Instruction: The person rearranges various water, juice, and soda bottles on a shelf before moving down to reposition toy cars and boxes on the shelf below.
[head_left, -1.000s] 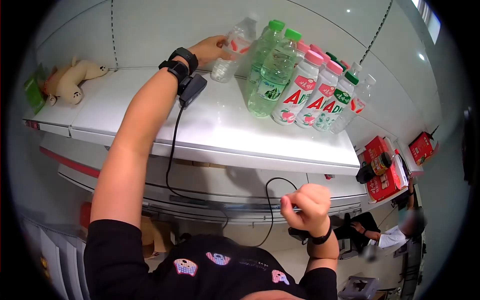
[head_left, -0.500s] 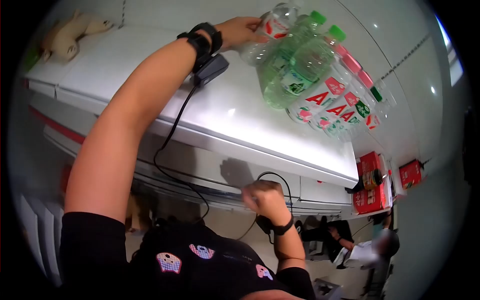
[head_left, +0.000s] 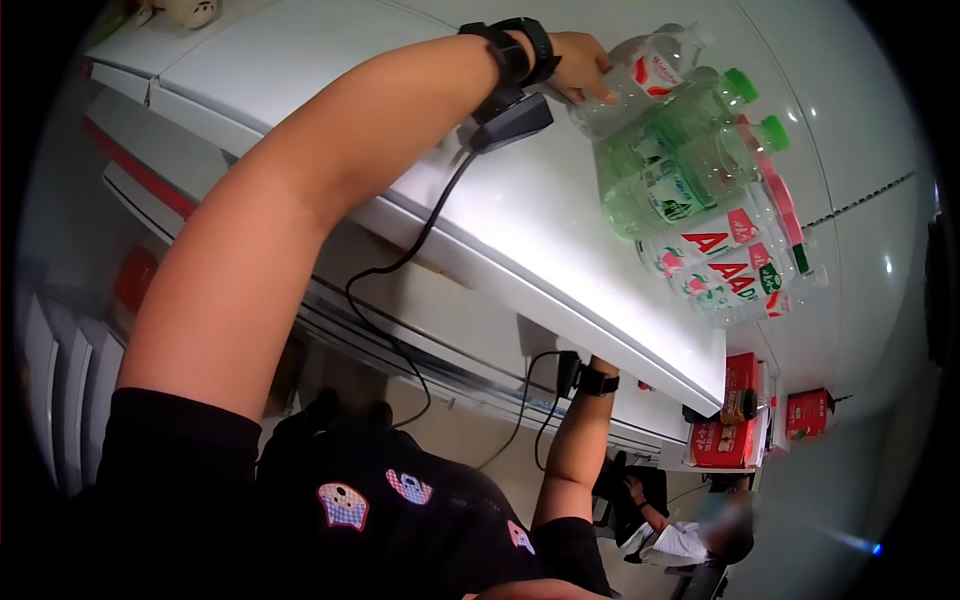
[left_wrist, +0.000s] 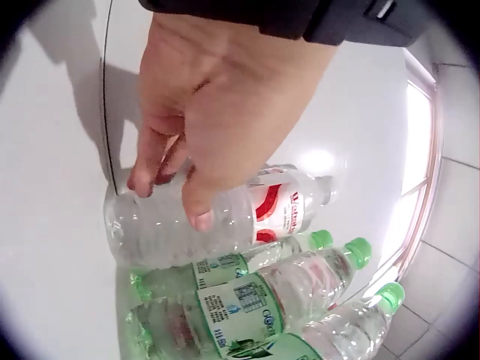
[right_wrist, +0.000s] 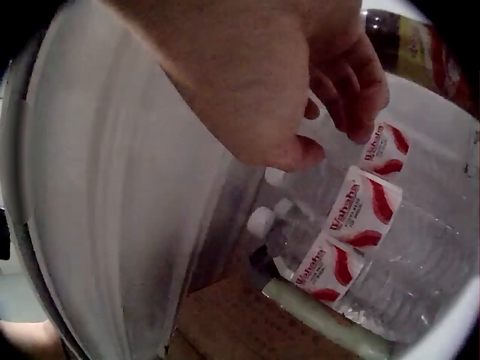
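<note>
On the upper shelf, my left hand holds a clear water bottle with a red-and-white label, thumb on the near side and fingers on the other. Right beside it stand green-capped bottles. My right hand reaches below the upper shelf, hidden from the head view by the shelf edge. In the right wrist view its fingers are bent and apart over several clear water bottles with red-and-white labels and white caps. The fingertips are right at the upper part of the farthest bottle.
White bottles with red lettering stand right of the green-capped ones. Red boxes sit on a shelf farther right, and a seated person is behind. A dark-drink bottle lies past the right hand. A black cable hangs from the left wrist.
My left hand has carried the clear bottle right, close against the green-capped bottles. The right hand has gone from in front of my body to under the upper shelf. The head view has turned.
</note>
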